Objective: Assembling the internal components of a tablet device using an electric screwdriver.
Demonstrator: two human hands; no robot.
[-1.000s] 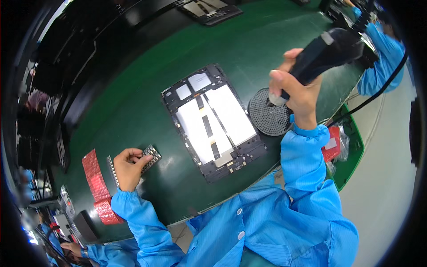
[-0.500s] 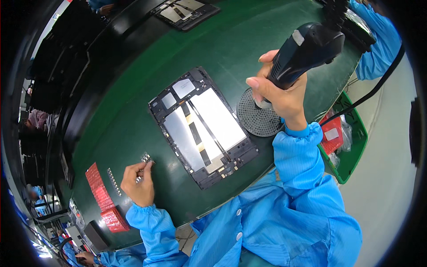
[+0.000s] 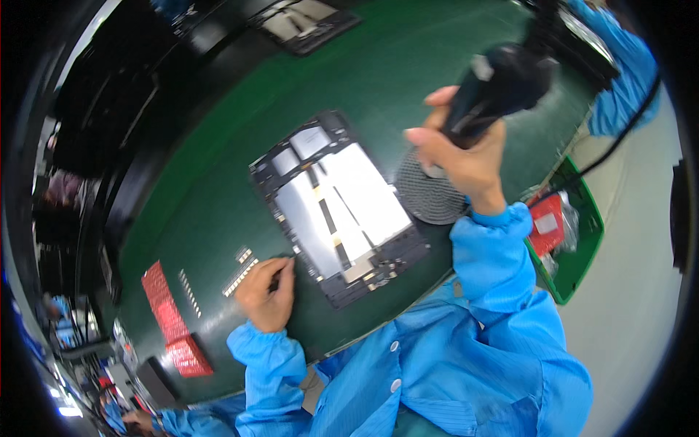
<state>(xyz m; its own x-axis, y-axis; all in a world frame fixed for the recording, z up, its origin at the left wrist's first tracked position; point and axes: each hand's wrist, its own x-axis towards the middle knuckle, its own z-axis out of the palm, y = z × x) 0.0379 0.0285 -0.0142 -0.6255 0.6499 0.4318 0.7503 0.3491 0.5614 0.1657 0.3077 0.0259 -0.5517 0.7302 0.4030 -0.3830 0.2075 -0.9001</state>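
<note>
An opened tablet (image 3: 342, 211) lies tilted on the green table, its silver plates, dark ribbon strip and small boards exposed. Beside its lower left edge is my left hand (image 3: 266, 298), thumb and forefinger pinched; whatever they hold is too small and blurred to make out. A strip of small silver parts (image 3: 242, 275) lies partly behind that hand. My right hand (image 3: 470, 160) is wrapped round the handle of a black handheld tool (image 3: 495, 91), blurred by motion. Below it, right of the tablet, sits a round grey dotted disc (image 3: 429, 193), partly covered by the hand.
Left on the table lie red bubble wrap (image 3: 167, 309) and another strip of silver parts (image 3: 190, 293). A second opened tablet (image 3: 302, 25) is at the far edge. A green bin (image 3: 582, 266) stands right, near a black cable (image 3: 619, 138). Another person's blue sleeve (image 3: 626, 73) shows far right.
My left hand has moved right, from the strip of silver parts to the tablet's edge. My right hand keeps its hold on the black tool. The view has shifted slightly.
</note>
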